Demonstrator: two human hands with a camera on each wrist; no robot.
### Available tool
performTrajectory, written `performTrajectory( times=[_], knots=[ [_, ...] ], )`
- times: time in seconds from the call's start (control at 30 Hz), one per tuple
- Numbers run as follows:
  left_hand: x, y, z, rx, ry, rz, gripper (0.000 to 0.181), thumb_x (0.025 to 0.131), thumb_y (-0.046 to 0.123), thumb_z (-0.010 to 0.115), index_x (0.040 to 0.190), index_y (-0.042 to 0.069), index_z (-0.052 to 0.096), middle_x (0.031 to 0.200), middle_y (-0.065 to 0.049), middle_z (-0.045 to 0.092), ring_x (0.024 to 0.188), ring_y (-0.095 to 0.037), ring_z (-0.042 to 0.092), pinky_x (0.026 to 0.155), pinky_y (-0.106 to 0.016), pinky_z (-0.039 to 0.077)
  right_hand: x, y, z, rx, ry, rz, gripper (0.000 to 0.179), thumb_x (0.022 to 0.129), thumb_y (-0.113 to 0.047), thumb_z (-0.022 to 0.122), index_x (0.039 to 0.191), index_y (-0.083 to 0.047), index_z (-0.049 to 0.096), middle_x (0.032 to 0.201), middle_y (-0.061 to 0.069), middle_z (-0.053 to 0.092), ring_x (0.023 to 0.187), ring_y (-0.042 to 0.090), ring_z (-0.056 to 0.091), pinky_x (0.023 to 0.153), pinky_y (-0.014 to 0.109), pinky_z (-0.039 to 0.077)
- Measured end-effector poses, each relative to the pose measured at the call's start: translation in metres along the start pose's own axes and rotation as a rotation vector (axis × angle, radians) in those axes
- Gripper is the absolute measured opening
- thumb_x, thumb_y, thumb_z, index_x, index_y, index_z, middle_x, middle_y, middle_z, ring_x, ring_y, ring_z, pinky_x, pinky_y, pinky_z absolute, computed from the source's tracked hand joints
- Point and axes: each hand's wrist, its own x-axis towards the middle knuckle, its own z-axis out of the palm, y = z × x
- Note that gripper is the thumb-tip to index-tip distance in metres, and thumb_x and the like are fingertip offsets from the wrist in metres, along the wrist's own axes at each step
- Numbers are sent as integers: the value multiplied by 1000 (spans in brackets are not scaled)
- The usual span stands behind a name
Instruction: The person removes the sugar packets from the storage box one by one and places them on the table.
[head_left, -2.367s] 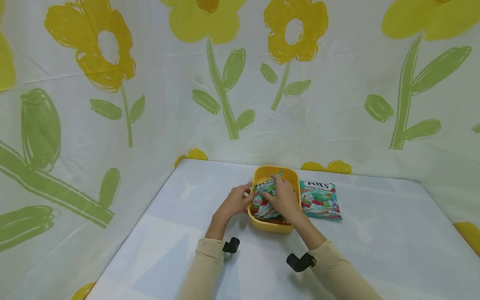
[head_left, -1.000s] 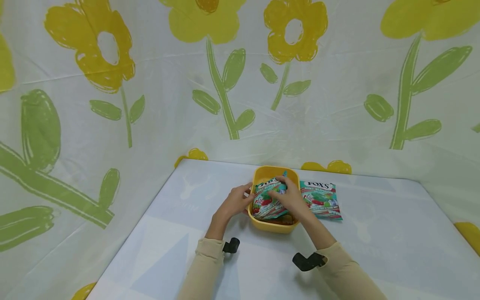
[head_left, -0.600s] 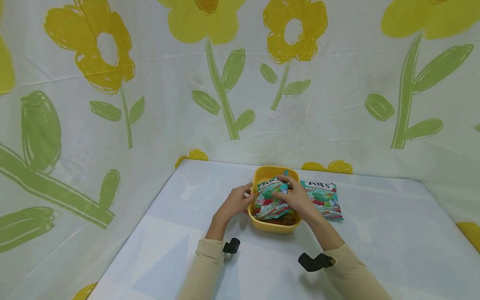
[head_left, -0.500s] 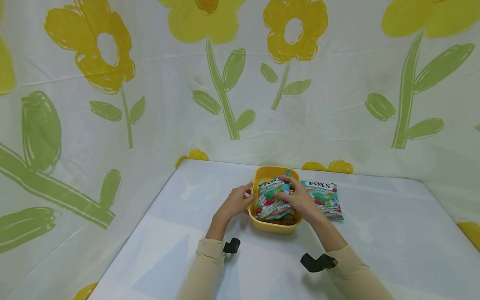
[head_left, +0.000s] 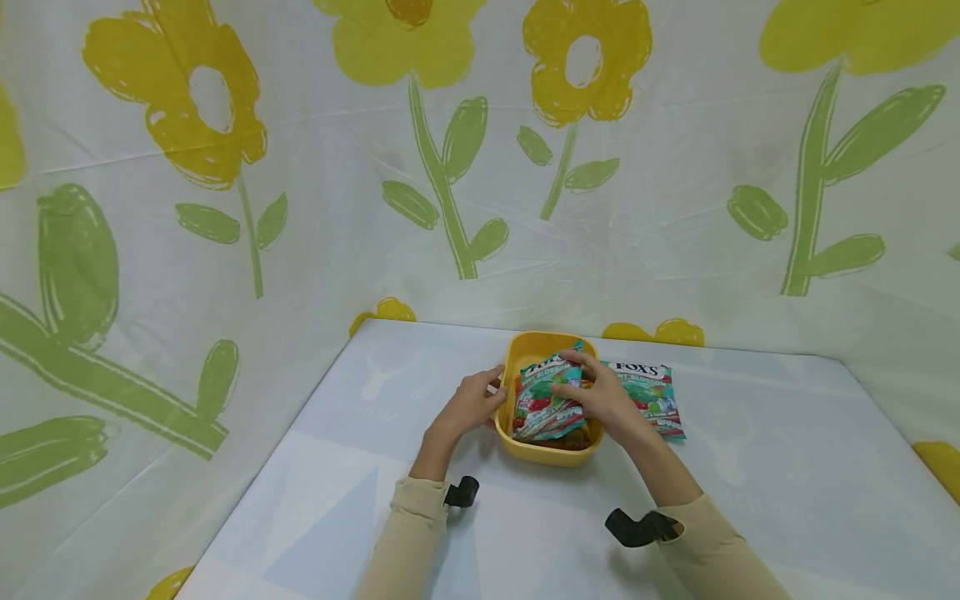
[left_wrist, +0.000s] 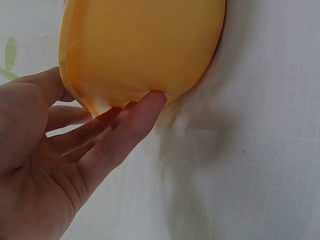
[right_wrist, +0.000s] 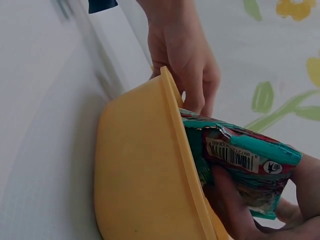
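A: What are these made of?
B: The packet [head_left: 536,410] is glossy foil, teal and red, plump and crinkled. The bin [head_left: 540,456] around it looks like smooth plastic, yellow, a rounded rectangle.
A: And the hands?
B: The right hand [head_left: 606,402] grips the packet between thumb and fingers; the left hand [head_left: 472,403] pinches the bin's left rim.
A: Which way does the packet point?
B: It leans inside the bin, lettering at the far end, a corner toward the far right. Part stands above the rim. Fingers hide too much to tell its long axis.
A: And room?
B: The table [head_left: 757,433] stretches right, past a second packet [head_left: 651,392] just beside the bin. Its far edge, near the bin, meets flowered cloth [head_left: 675,250].
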Motion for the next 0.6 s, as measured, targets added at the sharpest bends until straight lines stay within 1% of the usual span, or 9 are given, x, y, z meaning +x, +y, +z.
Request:
performTrajectory(
  times=[0.1,0.27,0.47,0.6],
  knots=[
    [0,0,0,1,0,-7,56,100,17,51,153,8,34,126,-16,60,99,-24,68,57,-27,61,-2,-1,-1,16,-3,-3,65,90,-25,71,147,-23,42,152,20,36,116,35,56,85,39,62],
    [0,0,0,2,-2,-2,56,100,17,51,153,7,34,126,-17,61,99,-25,68,56,-26,61,-4,-1,-1,40,-5,4,65,90,-24,71,147,-22,42,153,20,36,117,36,55,85,38,61],
    [-1,0,1,-9,0,18,56,100,14,50,152,5,34,124,-19,61,98,-28,70,54,-27,61,-6,-2,-3,20,4,16,64,90,-27,71,148,-24,42,154,19,35,121,36,53,88,40,60],
    [0,-1,0,-15,1,28,55,100,14,50,152,4,34,123,-20,61,97,-28,70,53,-28,61,-6,-4,-6,13,2,-2,65,90,-29,71,148,-25,41,154,17,36,121,36,53,89,41,60]
  ],
)
